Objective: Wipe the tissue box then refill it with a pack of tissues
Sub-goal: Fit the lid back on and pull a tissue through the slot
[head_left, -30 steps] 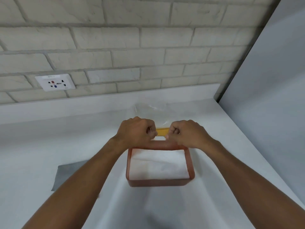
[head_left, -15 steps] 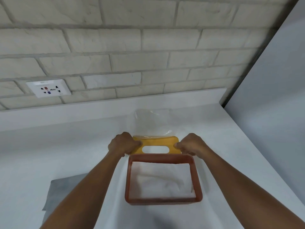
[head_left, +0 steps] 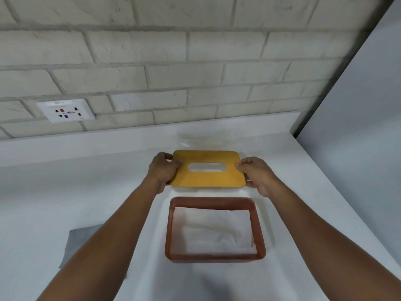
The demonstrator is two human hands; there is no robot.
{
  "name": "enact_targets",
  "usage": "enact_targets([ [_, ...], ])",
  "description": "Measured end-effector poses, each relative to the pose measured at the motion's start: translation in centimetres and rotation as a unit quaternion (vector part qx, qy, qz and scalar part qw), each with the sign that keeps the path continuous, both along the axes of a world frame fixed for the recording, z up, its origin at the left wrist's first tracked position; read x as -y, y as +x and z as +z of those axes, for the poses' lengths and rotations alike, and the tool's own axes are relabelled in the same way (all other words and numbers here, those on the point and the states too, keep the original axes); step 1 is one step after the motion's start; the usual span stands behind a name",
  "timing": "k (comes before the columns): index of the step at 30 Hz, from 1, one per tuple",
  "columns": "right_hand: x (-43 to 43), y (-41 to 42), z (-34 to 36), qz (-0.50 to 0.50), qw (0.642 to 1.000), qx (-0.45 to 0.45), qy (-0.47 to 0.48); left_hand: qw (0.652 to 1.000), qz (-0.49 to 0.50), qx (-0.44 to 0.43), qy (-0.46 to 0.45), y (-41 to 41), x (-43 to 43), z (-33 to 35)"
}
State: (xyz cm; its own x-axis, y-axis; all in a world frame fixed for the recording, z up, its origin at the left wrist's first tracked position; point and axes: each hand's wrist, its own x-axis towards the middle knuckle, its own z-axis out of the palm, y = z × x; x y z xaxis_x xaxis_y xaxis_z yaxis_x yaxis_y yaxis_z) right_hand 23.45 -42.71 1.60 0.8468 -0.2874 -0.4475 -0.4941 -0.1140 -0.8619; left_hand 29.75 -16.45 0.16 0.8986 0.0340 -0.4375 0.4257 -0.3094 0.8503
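Head view: left hand and right hand each pinch one short end of the yellow lid, just behind the open tissue box on the counter. Tissues lie inside the box, so I judge only closing remains.

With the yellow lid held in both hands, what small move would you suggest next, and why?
Probably bring the yellow lid toward you and lower it squarely onto the box rim. The left hand and right hand grip its short ends, it is held beyond the open box, and white tissues already lie inside.
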Motion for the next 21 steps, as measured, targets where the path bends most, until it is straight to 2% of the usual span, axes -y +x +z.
enact_targets([
  [5,0.7,-2.7,1.9,-0.017,0.999,-0.004,0.039,0.999,-0.026,0.041,0.018,-0.5,-0.5,2.3],
  [7,0.8,-3.7,2.2,-0.016,0.999,-0.011,0.039,0.991,-0.068,0.063,0.1,-1.2,-0.6,3.0],
  [10,0.9,-5.4,2.5,0.016,1.0,-0.019,0.001,0.954,-0.151,0.085,0.245,-2.9,-0.9,3.9],
  [14,0.8,-8.2,3.2,0.09,0.992,-0.028,-0.082,0.891,-0.267,0.054,0.362,-6.0,-1.1,5.0],
  [16,0.7,-9.6,3.5,0.113,0.987,-0.033,-0.11,0.864,-0.293,0.061,0.405,-7.3,-1.0,5.1],
  [21,0.1,-11.7,3.3,0.143,0.972,-0.015,-0.186,0.823,-0.334,0.08,0.453,-9.9,-0.2,6.2],
])
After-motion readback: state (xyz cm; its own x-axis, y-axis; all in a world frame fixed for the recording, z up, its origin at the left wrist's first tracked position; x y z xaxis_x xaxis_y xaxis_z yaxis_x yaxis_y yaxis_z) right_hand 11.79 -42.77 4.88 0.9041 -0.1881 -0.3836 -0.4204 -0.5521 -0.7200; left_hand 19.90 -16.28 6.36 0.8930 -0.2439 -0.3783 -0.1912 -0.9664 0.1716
